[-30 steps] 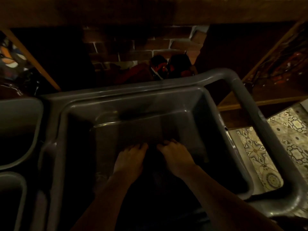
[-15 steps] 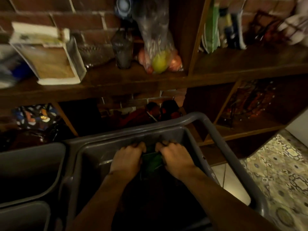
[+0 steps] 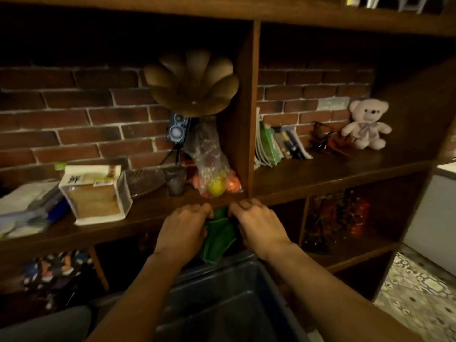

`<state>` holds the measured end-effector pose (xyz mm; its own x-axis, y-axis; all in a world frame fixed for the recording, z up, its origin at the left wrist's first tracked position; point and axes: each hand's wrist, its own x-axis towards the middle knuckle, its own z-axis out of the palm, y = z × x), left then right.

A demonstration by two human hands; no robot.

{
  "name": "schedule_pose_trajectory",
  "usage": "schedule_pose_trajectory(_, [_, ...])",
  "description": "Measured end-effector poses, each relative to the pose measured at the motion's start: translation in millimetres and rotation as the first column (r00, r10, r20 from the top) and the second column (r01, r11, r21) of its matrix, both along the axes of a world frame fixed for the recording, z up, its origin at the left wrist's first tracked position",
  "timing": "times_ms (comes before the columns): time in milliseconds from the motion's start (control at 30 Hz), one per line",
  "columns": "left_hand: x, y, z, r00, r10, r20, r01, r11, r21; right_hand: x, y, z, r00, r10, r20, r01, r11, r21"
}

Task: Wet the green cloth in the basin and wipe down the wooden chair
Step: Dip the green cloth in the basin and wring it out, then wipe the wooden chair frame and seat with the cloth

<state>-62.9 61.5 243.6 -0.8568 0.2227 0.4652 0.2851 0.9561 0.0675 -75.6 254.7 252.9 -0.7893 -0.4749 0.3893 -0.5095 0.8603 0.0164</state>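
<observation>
The green cloth (image 3: pixel 218 236) hangs bunched between my two hands, lifted above the far rim of the grey basin (image 3: pixel 229 307). My left hand (image 3: pixel 183 230) grips its left side and my right hand (image 3: pixel 256 224) grips its right side, knuckles up, close together. The cloth's lower end dangles toward the basin's far edge. Both hands are level with the front edge of a dark wooden shelf (image 3: pixel 148 213). No wooden chair is in view.
The shelf unit fills the view in front of a brick wall. On it stand a boxed item (image 3: pixel 95 193), a bag of fruit (image 3: pixel 213 174), a glass (image 3: pixel 175 180), books (image 3: pixel 278 144) and a teddy bear (image 3: pixel 366 124). Patterned floor tiles (image 3: pixel 419 292) lie at lower right.
Both hands rose out of the basin with the green cloth held between them. The view tilted up from the basin to the shelves.
</observation>
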Motion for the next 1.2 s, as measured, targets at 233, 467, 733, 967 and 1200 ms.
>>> schedule_pose_trajectory(233, [-17, 53, 73, 0.976, -0.154, -0.154, 0.154, 0.988, -0.015, 7, 55, 62, 0.983, -0.12, -0.137, 0.113, 0.992, -0.057])
schedule_pose_trajectory(467, [-20, 163, 114, 0.911, -0.325, -0.254, 0.324, 0.945, -0.045, 40, 157, 97, 0.923, -0.302, -0.237, 0.292, 0.953, -0.074])
schedule_pose_trajectory(733, [13, 331, 132, 0.788, -0.53, -0.313, 0.539, 0.84, -0.065, 112, 306, 114, 0.804, -0.521, -0.287, 0.522, 0.849, -0.079])
schedule_pose_trajectory(967, [74, 482, 129, 0.646, -0.695, -0.315, 0.718, 0.694, -0.06, 204, 437, 112, 0.669, -0.692, -0.271, 0.697, 0.711, -0.096])
schedule_pose_trajectory(1200, [127, 604, 99, 0.543, -0.798, -0.263, 0.821, 0.569, -0.033, 281, 535, 81, 0.562, -0.794, -0.231, 0.798, 0.594, -0.103])
